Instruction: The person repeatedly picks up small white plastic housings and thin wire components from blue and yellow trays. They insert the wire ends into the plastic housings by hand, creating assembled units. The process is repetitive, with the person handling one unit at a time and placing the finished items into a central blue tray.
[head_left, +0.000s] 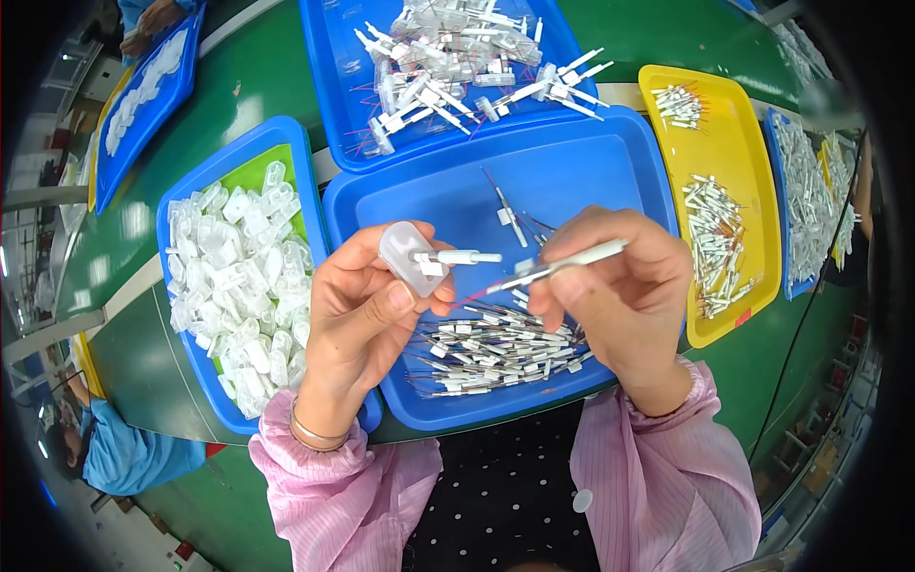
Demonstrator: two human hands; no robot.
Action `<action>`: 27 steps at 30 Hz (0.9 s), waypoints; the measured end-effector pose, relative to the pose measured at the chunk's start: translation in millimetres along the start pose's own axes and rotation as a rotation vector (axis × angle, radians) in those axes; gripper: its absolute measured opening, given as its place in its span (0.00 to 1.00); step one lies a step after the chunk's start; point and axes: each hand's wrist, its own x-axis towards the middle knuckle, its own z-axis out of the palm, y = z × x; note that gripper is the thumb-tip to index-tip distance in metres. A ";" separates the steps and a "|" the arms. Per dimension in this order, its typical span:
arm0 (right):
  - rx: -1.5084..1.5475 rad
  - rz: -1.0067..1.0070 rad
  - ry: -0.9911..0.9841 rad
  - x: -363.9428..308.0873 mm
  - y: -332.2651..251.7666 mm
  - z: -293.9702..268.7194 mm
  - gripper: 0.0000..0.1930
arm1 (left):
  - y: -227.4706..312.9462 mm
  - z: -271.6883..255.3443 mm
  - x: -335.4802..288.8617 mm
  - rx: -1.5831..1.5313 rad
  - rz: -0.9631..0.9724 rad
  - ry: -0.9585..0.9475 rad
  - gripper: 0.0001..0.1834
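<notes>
In my left hand (367, 305) is a translucent white plastic housing (405, 255). A white stick-shaped part (465, 257) juts out of the housing toward the right. My right hand (620, 291) pinches a second white stick (586, 255), slim, with a small white tab and a thin pinkish wire end. That wire end points at my left fingertips, just below the housing; I cannot tell whether it touches. Both hands are above a blue tray (381, 195), where many similar wired sticks (486, 357) lie heaped near the front. A few more lie farther back in it.
To the left, a blue tray (173, 191) holds a pile of translucent housings (248, 257). Behind, another blue tray (319, 57) holds housings fitted with sticks (448, 57). At right stands a yellow tray (739, 124) with stick bundles (715, 234). Other people work at the far left.
</notes>
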 end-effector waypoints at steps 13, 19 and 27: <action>-0.716 -0.494 -0.182 5.3 -6.5 6.0 0.12 | 2.6 5.3 -3.0 0.059 0.031 0.027 0.20; -0.707 -0.379 -0.153 5.0 1.4 14.2 0.09 | 0.9 12.1 -4.0 0.145 0.045 0.056 0.18; -0.151 -0.008 -0.032 3.7 25.2 15.6 0.07 | -7.4 6.4 -3.8 0.076 -0.001 0.062 0.17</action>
